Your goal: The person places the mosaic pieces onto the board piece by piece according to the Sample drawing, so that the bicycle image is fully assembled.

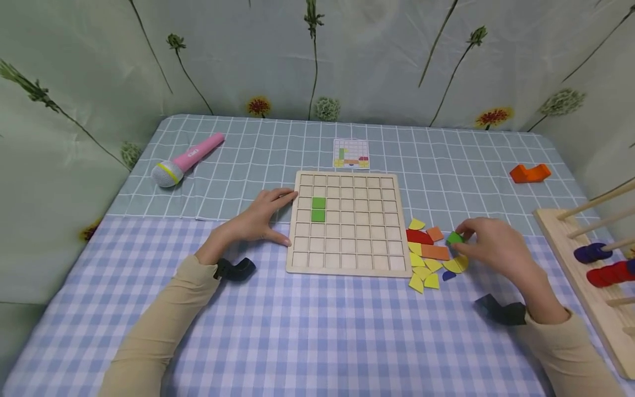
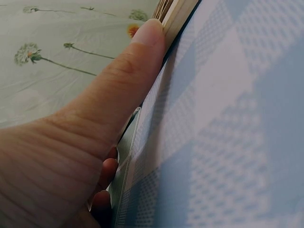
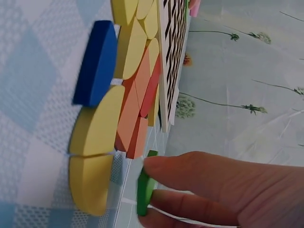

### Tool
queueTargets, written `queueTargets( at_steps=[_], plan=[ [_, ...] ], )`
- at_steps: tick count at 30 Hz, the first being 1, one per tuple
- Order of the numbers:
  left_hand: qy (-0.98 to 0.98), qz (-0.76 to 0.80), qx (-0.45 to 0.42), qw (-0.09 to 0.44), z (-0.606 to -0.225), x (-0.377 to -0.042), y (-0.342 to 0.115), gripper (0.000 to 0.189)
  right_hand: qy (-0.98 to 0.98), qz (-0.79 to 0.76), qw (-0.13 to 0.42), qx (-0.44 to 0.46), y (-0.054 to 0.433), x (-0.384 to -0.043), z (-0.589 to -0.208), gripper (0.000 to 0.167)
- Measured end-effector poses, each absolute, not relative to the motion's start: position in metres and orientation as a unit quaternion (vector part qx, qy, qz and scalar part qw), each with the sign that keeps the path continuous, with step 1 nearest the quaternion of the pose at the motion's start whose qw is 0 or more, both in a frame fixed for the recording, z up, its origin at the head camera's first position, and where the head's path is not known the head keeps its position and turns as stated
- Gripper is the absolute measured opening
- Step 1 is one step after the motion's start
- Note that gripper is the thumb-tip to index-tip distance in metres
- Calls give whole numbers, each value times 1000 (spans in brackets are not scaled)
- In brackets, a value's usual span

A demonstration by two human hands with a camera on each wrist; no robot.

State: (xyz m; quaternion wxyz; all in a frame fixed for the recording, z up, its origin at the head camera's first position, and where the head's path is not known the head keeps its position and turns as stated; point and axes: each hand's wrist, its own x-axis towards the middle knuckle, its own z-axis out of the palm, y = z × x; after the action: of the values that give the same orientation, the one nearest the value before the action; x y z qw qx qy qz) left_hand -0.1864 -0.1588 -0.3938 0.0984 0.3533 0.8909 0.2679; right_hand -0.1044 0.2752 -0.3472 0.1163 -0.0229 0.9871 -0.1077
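Note:
Between thumb and fingers my right hand [image 1: 488, 242] pinches a green square tile [image 3: 146, 185], just right of a loose group of flat pieces. That group has yellow quarter-rounds [image 1: 416, 259], orange pieces [image 1: 435, 252], a red piece [image 1: 419, 237] and a small blue piece [image 1: 448, 275]. A wooden grid board [image 1: 349, 272] lies in the middle, with two green squares [image 1: 318, 209] set one below the other in its left part. My left hand [image 1: 255, 218] rests at the board's left edge, its thumb [image 2: 128, 71] and fingertips touching the side, fingers spread.
A small printed pattern card [image 1: 351, 153] lies behind the board. At the back left is a pink microphone [image 1: 198, 153]. An orange curved block [image 1: 529, 173] sits at the back right, and a wooden rack with coloured rings [image 1: 610, 273] stands along the right edge.

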Motion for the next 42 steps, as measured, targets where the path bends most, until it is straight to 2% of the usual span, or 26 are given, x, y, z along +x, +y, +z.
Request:
queueTargets(
  at_steps=[12, 21, 35, 42],
  plan=[
    [892, 257, 362, 90, -390, -188, -160, 106, 990, -125, 52, -40, 259, -103, -348, 37],
    [894, 263, 346, 107, -388, -184, -161, 106, 986, -135, 40, -84, 236, -110, -343, 29],
    [895, 265, 344, 99, -394, -183, -164, 106, 974, -138, 3, -178, 186, -128, -337, 22],
    [891, 268, 352, 98, -394, -183, -161, 106, 965, -170, 16, -197, 163, -130, -341, 20]
  ],
)
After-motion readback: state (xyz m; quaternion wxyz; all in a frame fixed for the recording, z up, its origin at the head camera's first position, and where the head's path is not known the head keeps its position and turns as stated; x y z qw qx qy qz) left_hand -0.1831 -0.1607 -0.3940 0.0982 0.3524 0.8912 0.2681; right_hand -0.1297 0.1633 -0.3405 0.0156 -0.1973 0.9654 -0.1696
